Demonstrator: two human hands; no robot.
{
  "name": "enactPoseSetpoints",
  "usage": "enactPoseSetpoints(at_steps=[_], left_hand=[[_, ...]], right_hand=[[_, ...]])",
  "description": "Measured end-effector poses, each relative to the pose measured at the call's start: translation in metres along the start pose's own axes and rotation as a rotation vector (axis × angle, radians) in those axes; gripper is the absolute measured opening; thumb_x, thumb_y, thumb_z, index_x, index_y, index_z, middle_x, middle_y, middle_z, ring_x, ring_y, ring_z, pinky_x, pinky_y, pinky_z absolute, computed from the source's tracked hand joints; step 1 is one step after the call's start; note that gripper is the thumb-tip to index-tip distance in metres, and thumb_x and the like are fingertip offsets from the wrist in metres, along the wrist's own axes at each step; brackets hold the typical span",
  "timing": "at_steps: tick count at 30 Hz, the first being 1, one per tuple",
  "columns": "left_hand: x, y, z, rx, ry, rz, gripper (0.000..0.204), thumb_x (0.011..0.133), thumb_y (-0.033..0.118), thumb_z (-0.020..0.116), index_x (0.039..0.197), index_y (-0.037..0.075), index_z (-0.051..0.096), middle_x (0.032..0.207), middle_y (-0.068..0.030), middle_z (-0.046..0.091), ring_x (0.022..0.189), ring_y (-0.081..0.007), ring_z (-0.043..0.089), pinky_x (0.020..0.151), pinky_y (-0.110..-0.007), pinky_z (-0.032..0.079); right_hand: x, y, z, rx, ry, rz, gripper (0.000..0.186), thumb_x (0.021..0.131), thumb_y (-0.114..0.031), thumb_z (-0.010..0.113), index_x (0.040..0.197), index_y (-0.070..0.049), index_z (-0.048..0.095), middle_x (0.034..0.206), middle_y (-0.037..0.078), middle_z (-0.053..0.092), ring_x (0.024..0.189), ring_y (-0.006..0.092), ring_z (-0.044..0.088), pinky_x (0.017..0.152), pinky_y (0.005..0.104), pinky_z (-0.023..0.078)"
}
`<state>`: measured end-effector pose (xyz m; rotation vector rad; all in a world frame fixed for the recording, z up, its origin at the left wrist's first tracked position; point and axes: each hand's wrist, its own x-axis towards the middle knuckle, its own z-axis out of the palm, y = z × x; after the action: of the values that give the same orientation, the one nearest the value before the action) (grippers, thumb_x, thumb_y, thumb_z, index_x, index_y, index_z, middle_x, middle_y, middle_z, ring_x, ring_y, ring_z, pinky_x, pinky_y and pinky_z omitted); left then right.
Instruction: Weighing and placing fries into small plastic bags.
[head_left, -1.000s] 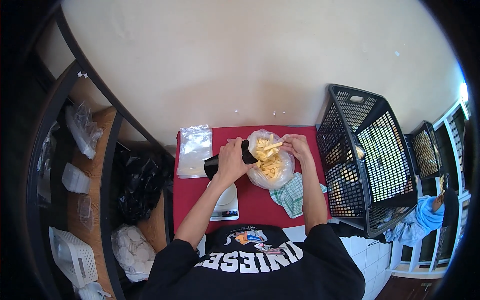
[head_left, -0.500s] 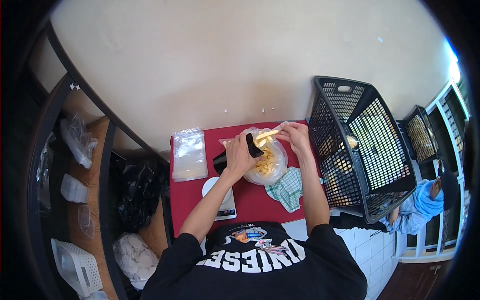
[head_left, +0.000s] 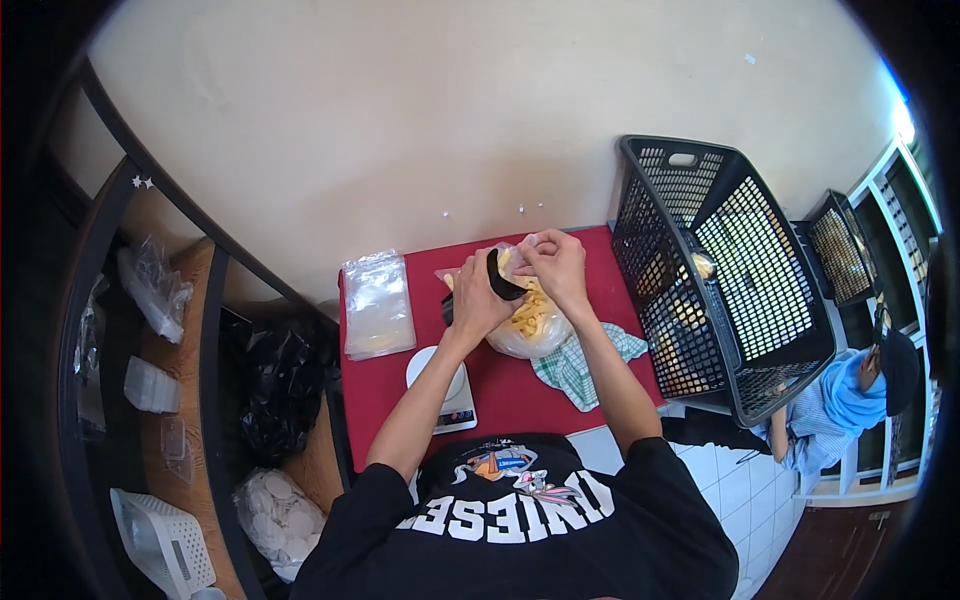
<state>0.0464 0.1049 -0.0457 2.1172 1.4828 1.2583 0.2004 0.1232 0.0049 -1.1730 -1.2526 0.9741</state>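
Our left hand (head_left: 480, 300) curls round the black pouch (head_left: 506, 289); our right hand (head_left: 558, 268), bunched (holding what, we can't tell), hovers near the fries (head_left: 533, 320).

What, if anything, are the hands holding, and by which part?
Left hand: the black pouch, near its open end. Right hand: beside it; whether it grips anything can't be told.

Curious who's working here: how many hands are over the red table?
2: left hand around a black container, right hand just right of it.
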Motion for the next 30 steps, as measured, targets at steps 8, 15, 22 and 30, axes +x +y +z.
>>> enactPoseSetpoints(at_steps=[8, 15, 22, 30], left_hand=[[-0.014, -0.011, -0.002, 0.009, 0.1, 0.005, 0.098, 0.054, 0.04, 0.101, 0.13, 0.002, 0.05, 0.112, -0.0166, 0.065, 0.106, -0.0365, 0.064, 0.092, -0.049, 0.048], [-0.023, -0.014, -0.009, -0.382, 0.142, -0.19, 0.104, 0.059, 0.027, 0.103, 0.141, 0.002, 0.044, 0.112, -0.0126, 0.068, 0.102, -0.0232, 0.067, 0.09, -0.037, 0.056], [-0.033, -0.06, -0.027, -0.568, 0.251, -0.192, 0.076, 0.07, 0.013, 0.096, 0.132, 0.003, 0.054, 0.115, -0.0093, 0.067, 0.108, -0.0203, 0.067, 0.096, -0.035, 0.055], [-0.049, -0.076, -0.04, -0.542, 0.11, -0.326, 0.056, 0.073, 0.017, 0.095, 0.115, 0.003, 0.059, 0.105, -0.0068, 0.069, 0.1, -0.0185, 0.067, 0.094, -0.036, 0.055]], right_hand=[[-0.011, -0.045, 0.006, -0.071, 0.214, -0.17, 0.013, 0.092, 0.0, 0.071, 0.094, 0.011, 0.065, 0.078, 0.012, 0.072, 0.069, 0.0153, 0.073, 0.057, 0.0276, 0.062], [-0.018, -0.06, 0.004, 0.052, -0.023, -0.327, 0.01, 0.094, 0.002, 0.071, 0.095, 0.01, 0.065, 0.082, 0.012, 0.073, 0.074, 0.0137, 0.073, 0.065, 0.0263, 0.062], [0.027, 0.028, -0.055, 0.09, 0.157, -0.278, 0.008, 0.096, 0.002, 0.068, 0.101, 0.009, 0.066, 0.091, 0.012, 0.074, 0.083, 0.0154, 0.073, 0.074, 0.028, 0.063], [0.023, 0.093, -0.037, -0.187, 0.064, -0.247, 0.007, 0.093, 0.001, 0.07, 0.096, 0.006, 0.067, 0.085, 0.008, 0.073, 0.083, 0.0127, 0.072, 0.077, 0.0278, 0.059]])
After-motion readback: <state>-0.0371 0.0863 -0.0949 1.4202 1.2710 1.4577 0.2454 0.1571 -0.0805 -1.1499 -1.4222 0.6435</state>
